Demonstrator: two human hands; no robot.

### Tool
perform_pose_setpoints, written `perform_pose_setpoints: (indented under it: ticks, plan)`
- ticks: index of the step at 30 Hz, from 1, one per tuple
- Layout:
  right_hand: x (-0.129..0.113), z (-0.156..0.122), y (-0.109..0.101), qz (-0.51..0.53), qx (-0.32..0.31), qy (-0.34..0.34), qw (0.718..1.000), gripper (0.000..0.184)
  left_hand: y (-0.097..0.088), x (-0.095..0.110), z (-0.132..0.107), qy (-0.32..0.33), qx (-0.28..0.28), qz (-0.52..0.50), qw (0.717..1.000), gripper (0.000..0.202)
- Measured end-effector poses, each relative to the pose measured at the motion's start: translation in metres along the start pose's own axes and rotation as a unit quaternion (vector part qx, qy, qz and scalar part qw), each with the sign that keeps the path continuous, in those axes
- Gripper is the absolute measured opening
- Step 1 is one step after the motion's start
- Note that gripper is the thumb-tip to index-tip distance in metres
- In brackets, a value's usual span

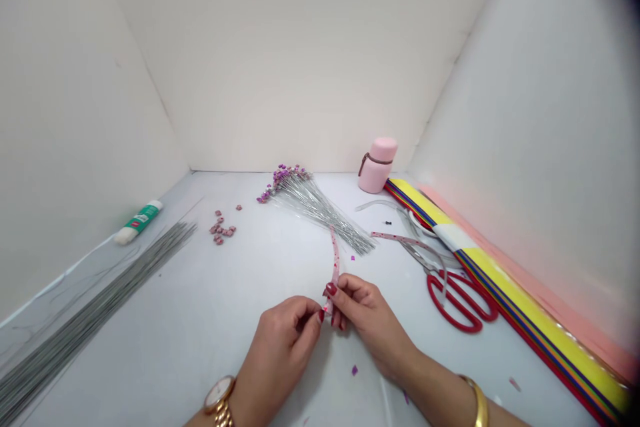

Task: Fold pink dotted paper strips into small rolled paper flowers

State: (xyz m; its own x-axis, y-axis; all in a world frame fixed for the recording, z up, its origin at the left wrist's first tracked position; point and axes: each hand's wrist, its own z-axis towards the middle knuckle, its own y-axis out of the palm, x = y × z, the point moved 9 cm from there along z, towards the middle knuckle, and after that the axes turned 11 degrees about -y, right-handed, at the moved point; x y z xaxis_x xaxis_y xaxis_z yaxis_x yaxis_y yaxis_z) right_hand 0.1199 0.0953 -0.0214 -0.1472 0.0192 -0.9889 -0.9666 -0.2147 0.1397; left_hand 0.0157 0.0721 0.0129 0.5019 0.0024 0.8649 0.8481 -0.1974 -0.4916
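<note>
Pink speckled strip (334, 267) pinched tight, and both hands are on it! The left grip (277, 353) and right grip (367, 323) sit close together, nearly closed, fingertips clamped on its lower end, while the rest rises and bends away from them across the counter (200, 320). Just past the right grip, toward the far wall, a fan of silver wire stems (320, 210) lies with small purple blooms (283, 180) bunched at its far end. Further right of the grip, a second speckled strip (405, 240) crosses the blades of red-handled scissors (457, 300), and beyond those stands a pink bottle (377, 165) with a brown strap. Out on the far right runs a stack of coloured paper (545, 320) (yellow on top, striped edges showing). Over to the left of the grip, a loose heap of small pink pieces (221, 229) sits on the counter, with a green-and-white glue stick (139, 221) by the wall and a long bundle of bare wires (85, 320) nearer the left edge. A purple scrap (355, 369) lies just below the grip.
</note>
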Motion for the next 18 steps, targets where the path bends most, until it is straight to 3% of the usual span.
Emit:
perform_pose_setpoints:
  ticks: [3,7,11,16,18]
  plan:
    - [-0.0021,0.0010,-0.0028,0.012,0.023,-0.006,1.000,0.026,0.0054,-0.0040,0.0011,-0.030,-0.029,-0.032,0.999,0.024]
    - [0.0045,0.0005,0.0034,-0.010,-0.024,0.026,0.999,0.030,0.0059,-0.0089,0.0044,-0.053,-0.030,-0.080,0.995,0.026]
    - [0.0068,0.0001,0.0026,-0.024,-0.034,0.031,0.999,0.032,0.0053,-0.0101,0.0054,-0.051,-0.034,-0.104,0.993,0.024]
    - [0.0010,0.0001,0.0031,-0.032,-0.031,0.013,0.999,0.029,-0.0035,-0.0038,0.0029,-0.012,0.001,-0.074,0.997,0.021]
    - [-0.0022,0.0000,0.0038,-0.045,-0.032,-0.001,0.998,0.027,-0.0010,-0.0080,0.0043,-0.037,-0.012,-0.103,0.994,0.019]
